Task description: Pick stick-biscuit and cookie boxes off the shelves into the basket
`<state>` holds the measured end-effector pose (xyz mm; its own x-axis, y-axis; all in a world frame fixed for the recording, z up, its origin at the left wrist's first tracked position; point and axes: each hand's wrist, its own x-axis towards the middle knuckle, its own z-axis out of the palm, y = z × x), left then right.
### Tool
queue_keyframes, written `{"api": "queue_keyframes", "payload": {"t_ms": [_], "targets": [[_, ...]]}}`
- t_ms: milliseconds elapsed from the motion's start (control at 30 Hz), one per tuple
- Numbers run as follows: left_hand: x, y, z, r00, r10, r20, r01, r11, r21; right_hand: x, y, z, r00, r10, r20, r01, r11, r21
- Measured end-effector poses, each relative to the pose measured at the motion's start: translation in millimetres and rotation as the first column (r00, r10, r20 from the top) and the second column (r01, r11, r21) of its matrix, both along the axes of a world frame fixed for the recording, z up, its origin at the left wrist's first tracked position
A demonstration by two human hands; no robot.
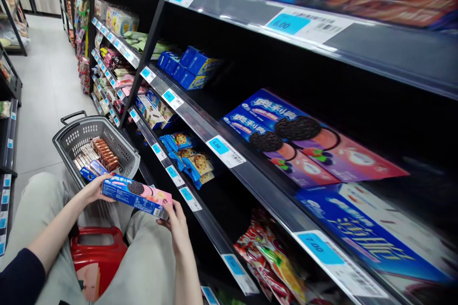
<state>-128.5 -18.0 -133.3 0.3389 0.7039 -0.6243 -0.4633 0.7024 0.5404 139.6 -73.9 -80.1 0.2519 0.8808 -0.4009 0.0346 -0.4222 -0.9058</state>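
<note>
Aisle, low seat at 7 o'clock: we sit on a red plastic stool (93,252) facing the black metal shelving (272,186), knees up, floor aisle running off to 11 o'clock.
Thing in hand: flat blue-and-pink cardboard cookie box with a dark sandwich-cookie picture (138,195), held level over our lap, long side running 10 to 4 o'clock.
Left hand (93,188): closed on the box's 10 o'clock end, fingers wrapped under, thumb side up.
Right hand (176,221): closed on the box's 4 o'clock end, fingertips on the short edge.
Basket: grey plastic mesh shopping basket with black handle (123,145) just beyond the left hand at 11 o'clock, holding brown and silver packets; box is above its near rim, not inside.
Shelf stock: matching blue-and-pink cookie boxes lying flat (304,145) at 2 o'clock, well apart from our box; blue chip-cookie bags (191,159) at 1 o'clock, lower tier.
Price tags: white-and-blue labels (224,150) along the rail.
Step, our read: box picked from basket, mid-carry, both hands gripping.
Next move calls for: we judge a long reach up to 2 o'clock, box kept flat to clear the rail lip and slide in beside its matches.
</note>
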Motion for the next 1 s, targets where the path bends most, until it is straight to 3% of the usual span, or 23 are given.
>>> {"api": "queue_keyframes", "payload": {"t_ms": [133,233,300,400,467,567,667,767,867,1000], "targets": [[5,4,7.7,0.984,0.162,-0.069,-0.153,0.980,0.125,14,-9,0.7,0.981,0.193,-0.016,-0.190,0.976,0.109],[10,4,14.0,0.978,0.204,-0.053,-0.188,0.958,0.214,24,-12,4.8,0.920,0.385,0.070,-0.390,0.917,0.086],[14,2,19.3,0.983,0.181,-0.036,-0.166,0.952,0.256,25,-12,11.7,0.834,0.536,0.130,-0.542,0.840,0.010],[24,-3,26.7,0.990,0.141,-0.022,-0.127,0.943,0.306,19,-7,23.5,0.653,0.733,0.190,-0.724,0.678,-0.128],[28,-3,29.1,0.984,0.171,-0.044,-0.148,0.933,0.327,14,3,27.0,0.585,0.780,0.223,-0.764,0.622,-0.171],[24,4,27.5,0.905,0.399,-0.147,-0.329,0.875,0.354,4,36,18.5,0.595,0.761,0.259,-0.761,0.637,-0.121],[5,13,24.2,0.688,0.678,-0.260,-0.567,0.725,0.390,-20,90,-10.9,0.567,0.673,0.475,-0.724,0.682,-0.102],[-18,18,25.0,0.541,0.791,-0.286,-0.687,0.612,0.393,-68,144,-60.1,0.478,0.569,0.669,-0.660,0.735,-0.154],[-28,17,28.8,0.537,0.795,-0.281,-0.715,0.606,0.349,-126,175,-120.3,0.430,0.584,0.688,-0.618,0.746,-0.247],[-28,14,29.9,0.601,0.748,-0.280,-0.690,0.663,0.290,-179,178,-192.7,0.367,0.647,0.668,-0.556,0.728,-0.400]]}}
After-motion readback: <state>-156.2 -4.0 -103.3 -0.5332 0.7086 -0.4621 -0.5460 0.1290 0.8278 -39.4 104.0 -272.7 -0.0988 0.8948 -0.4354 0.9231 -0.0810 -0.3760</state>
